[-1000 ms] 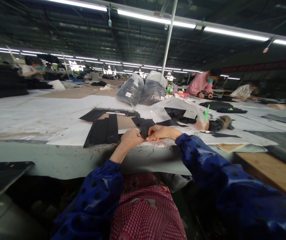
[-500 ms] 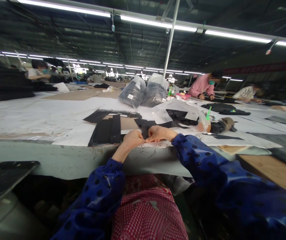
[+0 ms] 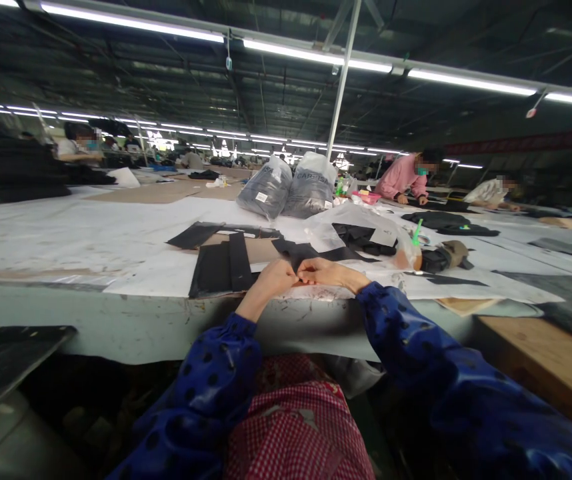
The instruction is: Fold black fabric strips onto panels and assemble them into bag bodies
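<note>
Close to the table's front edge, my left hand (image 3: 277,276) and my right hand (image 3: 320,272) meet with their fingertips pinched together. A black fabric piece (image 3: 293,251) runs down between them, and both hands grip its near end; the pinched part is mostly hidden by my fingers. Left of my hands lies a flat black fabric panel (image 3: 211,269) with a black strip (image 3: 239,261) across it. Brown card (image 3: 265,249) shows between the panel and the fabric piece. More black cut pieces (image 3: 346,253) lie just beyond my right hand.
Two clear bags of dark goods (image 3: 311,187) stand farther back. To the right are a plastic bag (image 3: 329,223) with black pieces, a bottle with a green nozzle (image 3: 417,233) and a dark roll-like object (image 3: 449,255). A person in pink (image 3: 401,177) works across the table (image 3: 136,227).
Both hands have shifted slightly right, fingertips still together. The black panel's near left corner has moved right too. The view has tilted a little.
</note>
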Demonstrator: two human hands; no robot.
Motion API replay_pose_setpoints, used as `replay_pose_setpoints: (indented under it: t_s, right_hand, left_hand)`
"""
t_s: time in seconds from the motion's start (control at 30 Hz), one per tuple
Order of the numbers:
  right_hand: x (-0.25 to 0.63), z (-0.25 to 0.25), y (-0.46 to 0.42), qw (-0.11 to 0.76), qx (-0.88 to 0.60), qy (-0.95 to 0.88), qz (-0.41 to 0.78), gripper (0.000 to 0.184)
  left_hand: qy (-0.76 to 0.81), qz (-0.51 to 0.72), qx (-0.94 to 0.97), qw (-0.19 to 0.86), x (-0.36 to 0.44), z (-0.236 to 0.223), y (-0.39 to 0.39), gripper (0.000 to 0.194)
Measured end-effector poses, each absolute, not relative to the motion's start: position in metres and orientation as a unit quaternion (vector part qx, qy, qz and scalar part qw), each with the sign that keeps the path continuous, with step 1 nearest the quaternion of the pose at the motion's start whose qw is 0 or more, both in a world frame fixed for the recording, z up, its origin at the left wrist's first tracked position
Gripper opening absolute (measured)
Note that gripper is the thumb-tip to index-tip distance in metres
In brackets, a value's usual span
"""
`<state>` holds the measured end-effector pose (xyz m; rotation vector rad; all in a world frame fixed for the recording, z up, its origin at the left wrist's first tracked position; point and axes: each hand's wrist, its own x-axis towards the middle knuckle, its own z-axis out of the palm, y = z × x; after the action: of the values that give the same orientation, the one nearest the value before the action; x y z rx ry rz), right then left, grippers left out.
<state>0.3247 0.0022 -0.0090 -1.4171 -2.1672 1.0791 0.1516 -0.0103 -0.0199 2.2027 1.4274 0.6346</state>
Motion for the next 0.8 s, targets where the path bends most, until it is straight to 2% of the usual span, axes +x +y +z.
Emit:
replay_pose_setpoints:
  t_s: [0.17, 0.3, 0.4, 0.6, 0.8]
  right_hand:
    - [0.333, -0.012, 0.011, 0.127, -0.473, -0.787, 0.376, 0.025]
    - [0.335, -0.009, 0.013, 0.12, -0.474, -0.79, 0.369, 0.036]
    - [0.331, -0.01, 0.013, 0.113, -0.489, -0.785, 0.364, 0.035]
    - [0.324, -0.009, 0.015, 0.099, -0.52, -0.776, 0.343, 0.028]
    - [0.316, -0.005, 0.017, 0.069, -0.546, -0.764, 0.336, 0.019]
  left_hand:
    - [0.442, 0.346, 0.794, 0.234, 0.111, -0.023, -0.022, 0.014]
    - [0.48, 0.332, 0.802, 0.13, 0.104, -0.043, -0.032, 0.013]
    - [0.524, 0.332, 0.779, 0.087, 0.111, -0.052, -0.031, 0.016]
    - [0.609, 0.268, 0.732, 0.143, 0.118, -0.04, -0.026, 0.018]
    - [0.627, 0.209, 0.727, 0.186, 0.119, -0.027, -0.023, 0.017]
